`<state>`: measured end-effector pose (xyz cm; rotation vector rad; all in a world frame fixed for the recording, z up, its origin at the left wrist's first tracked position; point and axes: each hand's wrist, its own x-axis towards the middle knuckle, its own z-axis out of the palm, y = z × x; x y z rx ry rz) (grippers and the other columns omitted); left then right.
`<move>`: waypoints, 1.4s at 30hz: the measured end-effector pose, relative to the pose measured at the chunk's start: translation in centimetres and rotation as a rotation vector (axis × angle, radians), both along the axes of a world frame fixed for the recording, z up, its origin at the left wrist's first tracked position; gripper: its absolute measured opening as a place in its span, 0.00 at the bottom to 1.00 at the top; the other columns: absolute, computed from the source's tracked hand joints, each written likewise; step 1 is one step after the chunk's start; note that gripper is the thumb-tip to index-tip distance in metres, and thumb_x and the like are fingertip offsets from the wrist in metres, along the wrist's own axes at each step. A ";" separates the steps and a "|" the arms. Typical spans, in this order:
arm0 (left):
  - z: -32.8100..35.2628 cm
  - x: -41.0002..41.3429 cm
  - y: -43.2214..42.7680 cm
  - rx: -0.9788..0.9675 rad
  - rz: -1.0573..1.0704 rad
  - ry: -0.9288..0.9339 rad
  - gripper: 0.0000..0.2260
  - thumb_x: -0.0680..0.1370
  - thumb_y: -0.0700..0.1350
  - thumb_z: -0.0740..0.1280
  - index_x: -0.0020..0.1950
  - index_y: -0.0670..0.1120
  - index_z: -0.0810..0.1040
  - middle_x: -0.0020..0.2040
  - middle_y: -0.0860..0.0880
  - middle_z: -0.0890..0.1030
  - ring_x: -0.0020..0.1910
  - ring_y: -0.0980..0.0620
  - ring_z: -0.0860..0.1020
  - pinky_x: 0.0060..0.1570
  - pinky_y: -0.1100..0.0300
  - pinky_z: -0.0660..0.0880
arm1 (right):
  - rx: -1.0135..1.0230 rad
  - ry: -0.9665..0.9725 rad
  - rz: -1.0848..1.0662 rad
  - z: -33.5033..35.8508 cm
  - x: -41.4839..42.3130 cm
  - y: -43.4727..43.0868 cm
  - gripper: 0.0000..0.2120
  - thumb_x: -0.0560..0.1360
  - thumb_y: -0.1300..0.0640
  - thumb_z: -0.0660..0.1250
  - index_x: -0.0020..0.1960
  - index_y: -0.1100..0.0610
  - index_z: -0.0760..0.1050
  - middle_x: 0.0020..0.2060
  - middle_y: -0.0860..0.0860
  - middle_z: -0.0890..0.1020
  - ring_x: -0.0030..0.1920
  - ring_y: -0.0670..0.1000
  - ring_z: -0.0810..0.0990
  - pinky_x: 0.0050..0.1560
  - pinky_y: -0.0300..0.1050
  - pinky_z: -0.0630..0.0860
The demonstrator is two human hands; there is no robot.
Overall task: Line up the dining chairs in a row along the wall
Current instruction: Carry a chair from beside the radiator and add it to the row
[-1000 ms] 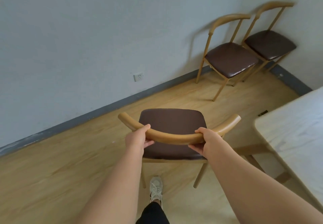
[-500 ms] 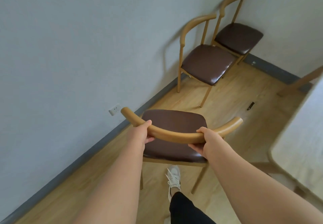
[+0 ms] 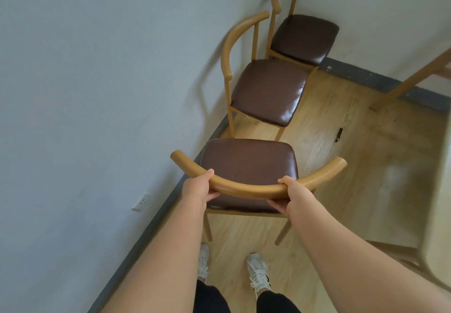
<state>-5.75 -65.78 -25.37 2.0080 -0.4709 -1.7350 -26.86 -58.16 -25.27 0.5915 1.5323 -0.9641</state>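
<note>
You gripped the nearest chair by its curved light-wood backrest; it was upright, close beside the wall, dark brown seat facing away from you. The matching middle chair and far chair stood just beyond, side by side, backs to that wall.

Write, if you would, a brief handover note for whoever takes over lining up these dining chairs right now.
Hands: the left hand and right hand each grip the curved backrest rail of the third chair, fingers curled under it.
Done: the nearer chair and the corner chair stand side by side, backs to the wall.
The third chair is just short of them, close to the wall, but its seat faces the row.
Left: probably turn it back-to-wall, set it beside the nearer chair and let go.
</note>
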 end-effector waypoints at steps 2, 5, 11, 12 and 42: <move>-1.2 -0.1 -2.6 0.009 -0.048 0.010 0.26 0.76 0.46 0.71 0.71 0.41 0.67 0.63 0.41 0.77 0.56 0.41 0.80 0.51 0.45 0.81 | -0.017 0.027 -0.066 -1.3 0.9 -0.9 0.13 0.68 0.62 0.73 0.48 0.61 0.72 0.53 0.59 0.79 0.45 0.60 0.80 0.39 0.58 0.82; -3.3 0.3 -5.9 0.056 -0.148 -0.006 0.24 0.77 0.45 0.70 0.71 0.41 0.68 0.63 0.41 0.77 0.56 0.41 0.80 0.53 0.44 0.80 | -0.018 0.045 -0.188 -3.2 3.1 -1.6 0.11 0.69 0.61 0.73 0.46 0.61 0.73 0.51 0.59 0.81 0.42 0.58 0.81 0.36 0.55 0.81; -6.0 2.2 -9.6 0.067 -0.324 -0.033 0.22 0.78 0.45 0.68 0.70 0.40 0.68 0.62 0.41 0.78 0.53 0.43 0.81 0.56 0.45 0.79 | 0.055 -0.007 -0.364 -5.0 7.4 -2.5 0.12 0.69 0.62 0.73 0.48 0.64 0.73 0.45 0.59 0.81 0.40 0.57 0.81 0.36 0.54 0.80; -6.1 2.3 -9.9 0.060 -0.338 -0.041 0.21 0.79 0.45 0.67 0.70 0.40 0.69 0.61 0.41 0.78 0.49 0.44 0.81 0.57 0.45 0.79 | 0.053 -0.009 -0.364 -5.2 7.8 -2.6 0.12 0.70 0.62 0.73 0.50 0.64 0.74 0.45 0.59 0.81 0.40 0.57 0.81 0.37 0.54 0.80; -9.4 7.7 5.1 0.068 -0.682 -0.294 0.07 0.77 0.41 0.68 0.53 0.41 0.75 0.40 0.48 0.79 0.41 0.48 0.83 0.50 0.50 0.81 | 0.392 0.356 0.254 -6.7 8.5 7.2 0.03 0.78 0.61 0.64 0.50 0.61 0.73 0.37 0.61 0.76 0.49 0.64 0.83 0.53 0.57 0.81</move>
